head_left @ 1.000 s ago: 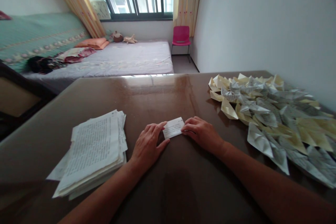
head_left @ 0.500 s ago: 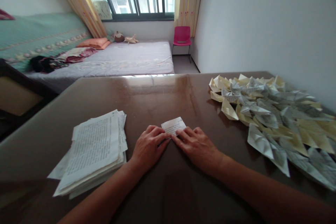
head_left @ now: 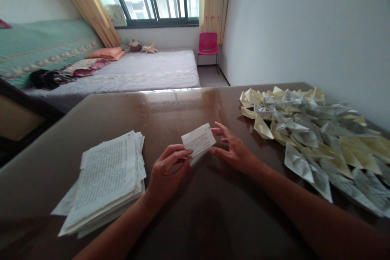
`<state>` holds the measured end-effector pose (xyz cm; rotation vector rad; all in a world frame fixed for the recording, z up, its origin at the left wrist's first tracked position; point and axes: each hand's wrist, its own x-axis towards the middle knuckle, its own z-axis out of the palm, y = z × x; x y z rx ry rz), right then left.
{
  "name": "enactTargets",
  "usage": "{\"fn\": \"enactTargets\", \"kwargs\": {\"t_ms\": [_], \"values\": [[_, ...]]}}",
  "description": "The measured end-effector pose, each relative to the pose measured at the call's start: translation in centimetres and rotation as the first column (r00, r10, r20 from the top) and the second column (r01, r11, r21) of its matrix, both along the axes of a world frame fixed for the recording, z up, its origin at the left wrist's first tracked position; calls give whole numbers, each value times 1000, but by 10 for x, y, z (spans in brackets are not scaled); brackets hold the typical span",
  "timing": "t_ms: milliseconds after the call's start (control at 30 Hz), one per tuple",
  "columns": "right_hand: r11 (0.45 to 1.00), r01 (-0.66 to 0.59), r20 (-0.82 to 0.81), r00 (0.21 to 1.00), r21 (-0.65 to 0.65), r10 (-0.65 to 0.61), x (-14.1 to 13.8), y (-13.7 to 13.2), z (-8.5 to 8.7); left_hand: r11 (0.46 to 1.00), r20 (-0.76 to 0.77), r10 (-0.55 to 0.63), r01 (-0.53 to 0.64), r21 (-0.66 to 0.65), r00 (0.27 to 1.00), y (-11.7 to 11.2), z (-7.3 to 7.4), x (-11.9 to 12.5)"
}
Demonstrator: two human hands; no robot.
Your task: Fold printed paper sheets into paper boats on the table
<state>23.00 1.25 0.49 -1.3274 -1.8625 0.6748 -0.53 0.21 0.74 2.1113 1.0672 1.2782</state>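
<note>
A small folded sheet of printed paper (head_left: 199, 139) is tilted up above the brown table, its lower left corner pinched between the thumb and fingers of my left hand (head_left: 169, 166). At the paper's right edge, my right hand (head_left: 233, 148) has its thumb and fingers spread apart around the corner; whether a fingertip touches the paper I cannot tell. To the left of my left hand lies a stack of printed sheets (head_left: 103, 178), loosely piled with uneven edges. A wide heap of folded paper boats (head_left: 304, 130), some white and some yellowish, covers the table's right side.
The glossy brown table (head_left: 170, 118) reflects the window light. Beyond its far edge are a bed (head_left: 158, 67) with a pale sheet and a pink chair (head_left: 208, 44). A white wall (head_left: 298, 28) runs along the right. A dark-framed chair (head_left: 21, 118) stands at the left.
The folded paper has come up off the table and tilted, held by my left hand. My right hand has released its press on it, moved slightly right and opened.
</note>
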Motion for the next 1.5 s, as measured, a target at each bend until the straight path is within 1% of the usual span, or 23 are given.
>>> {"fn": "enactTargets", "kwargs": {"t_ms": [33,100,167,200,267,333,367,433,500,533,567,633,667,700,733,800,867,933,1033,1133,1267,1367,1500], "values": [[998,-19,-130,991,-52,12,0,2,-3,998,58,31,-28,-49,998,-1,3,1],[983,-93,-363,931,-157,31,-3,3,-5,989,144,55,-34,-143,988,-2,7,3],[952,-180,-537,843,-247,20,-6,2,-5,978,171,2,34,-205,985,-1,5,4],[937,-203,-590,807,-284,-4,-7,3,-4,974,152,-39,72,-214,988,1,3,3],[918,-187,-622,779,-349,-77,-9,3,-6,986,15,-79,80,-146,997,5,-3,1],[905,-140,-608,780,-402,-149,-9,5,-10,999,-209,-12,22,48,978,8,-9,-2],[897,-130,-598,784,-422,-168,-9,6,-12,987,-315,43,10,163,948,9,-11,-3],[886,-133,-564,810,-443,-161,-8,8,-17,936,-471,121,58,348,874,10,-13,-4],[897,-136,-496,862,-421,-102,-6,9,-20,890,-570,121,166,426,813,10,-13,-3],[918,-115,-436,897,-380,-68,-5,10,-20,875,-606,110,213,435,788,10,-13,-2],[948,-73,-353,934,-309,-44,-4,9,-19,866,-634,98,248,434,767,11,-13,-1],[997,11,-147,989,-82,-23,-2,7,-14,872,-664,93,262,415,742,12,-14,1],[999,7,-46,999,39,-5,-1,5,-11,882,-672,96,251,400,734,12,-15,2],[990,-40,46,998,132,35,-1,3,-7,893,-677,96,237,382,730,12,-16,3],[976,-117,131,987,183,94,-1,0,-4,905,-681,93,223,362,726,13,-17,3],[943,-280,282,933,178,224,-2,-5,1,927,-684,75,201,315,725,12,-18,4],[922,-366,391,872,123,294,-3,-9,1,941,-679,45,198,275,733,11,-19,4],[914,-397,432,840,82,327,-2,-9,-1,946,-667,10,210,249,745,9,-18,3],[914,-404,403,845,48,352,0,-8,-4,945,-658,-48,248,213,751,7,-15,-4],[938,-347,400,860,6,316,-1,-6,-5,944,-664,-80,271,190,744,7,-13,-12],[986,-163,467,870,-26,156,-7,-7,-5,943,-663,-75,269,195,745,8,-12,-14],[999,-51,549,834,-10,48,-12,-9,-6,945,-668,-61,259,201,742,8,-12,-13],[1000,-2,625,781,20,-11,-15,-11,-6,944,-674,-43,251,215,738,7,-9,-11]]}}
